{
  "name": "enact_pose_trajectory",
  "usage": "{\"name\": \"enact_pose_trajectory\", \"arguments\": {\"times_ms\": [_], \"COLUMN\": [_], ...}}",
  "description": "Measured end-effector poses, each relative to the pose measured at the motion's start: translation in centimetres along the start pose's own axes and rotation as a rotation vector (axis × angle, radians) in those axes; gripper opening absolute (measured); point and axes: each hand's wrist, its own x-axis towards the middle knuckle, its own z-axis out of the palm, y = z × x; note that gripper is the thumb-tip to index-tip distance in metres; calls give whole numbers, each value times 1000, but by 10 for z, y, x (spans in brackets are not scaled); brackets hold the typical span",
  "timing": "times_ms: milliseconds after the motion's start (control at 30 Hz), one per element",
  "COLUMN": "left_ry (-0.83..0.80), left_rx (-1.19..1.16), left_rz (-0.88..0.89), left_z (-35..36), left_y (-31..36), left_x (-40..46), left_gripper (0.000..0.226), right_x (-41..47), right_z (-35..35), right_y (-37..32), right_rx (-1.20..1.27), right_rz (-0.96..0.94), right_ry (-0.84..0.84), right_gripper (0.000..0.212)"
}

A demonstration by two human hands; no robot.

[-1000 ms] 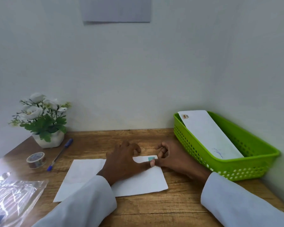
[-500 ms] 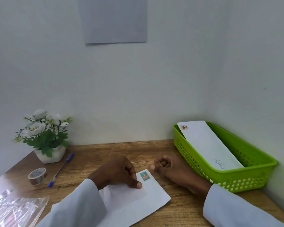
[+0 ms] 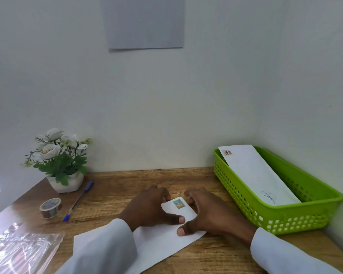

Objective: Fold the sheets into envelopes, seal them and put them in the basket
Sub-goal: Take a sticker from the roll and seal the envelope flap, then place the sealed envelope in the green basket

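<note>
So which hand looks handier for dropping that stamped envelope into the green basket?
Probably the right hand: it lies on the white stamped envelope at the end nearer the green plastic basket. The left hand is farther away.

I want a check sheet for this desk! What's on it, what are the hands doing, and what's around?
Surface: wooden desk, in a corner of pale walls.
Job's things: white envelope with a stamp lying flat on the desk; green basket at right, already holding one stamped envelope.
Clutter: tape roll, blue pen, potted flowers, clear plastic bag at left.
Hands: left hand and right hand both grip the envelope's stamped end, thumbs on top.
Cables: nothing seen.
Surroundings: grey sheet on the wall.
</note>
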Motion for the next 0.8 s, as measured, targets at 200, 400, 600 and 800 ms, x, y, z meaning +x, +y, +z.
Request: {"name": "enact_pose_trajectory", "arguments": {"times_ms": [200,400,600,800], "left_ry": [-18,9,193,290], "left_rx": [-350,-558,-958,-1486], "left_rz": [-101,-112,-53,49], "left_z": [-3,-20,-64,-98], "left_y": [-6,-13,-9,18], "left_x": [1,0,-12,-11], "left_gripper": [59,23,15,30], "right_x": [2,4,3,-11], "right_z": [1,5,-2,-36], "right_y": [0,5,1,-28], "right_rx": [119,371,1017,1126], "right_rz": [57,127,191,-28], "right_ry": [-15,28,57,110], "right_gripper": [98,87,54,26]}}
